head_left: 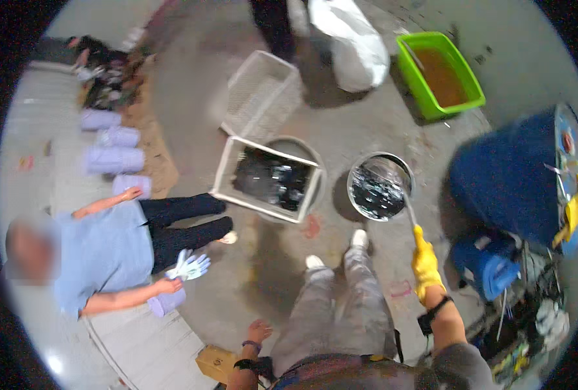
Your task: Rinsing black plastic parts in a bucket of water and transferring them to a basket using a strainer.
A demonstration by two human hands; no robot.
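Note:
My right hand (425,266), in a yellow rubber glove, grips the long pale handle of a strainer (408,205). Its round head dips into a metal bucket (352,200) holding dark, glossy contents (375,193); whether they are liquid or wet pieces I cannot tell. Bare and empty, my left hand (258,330) hangs beside my left thigh, fingers loosely extended. Left of the bucket, a white rectangular basket (263,208) with similar dark, shiny contents rests on a round tub (320,162).
Behind the basket lies another white basket (261,91). A green tub (432,110) with brownish liquid, a white sack (360,58) and blue barrels (503,175) stand around. At left, a person (107,247) holds pale gloves (193,265) near several purple containers (115,160). Another person's legs (273,29) show behind.

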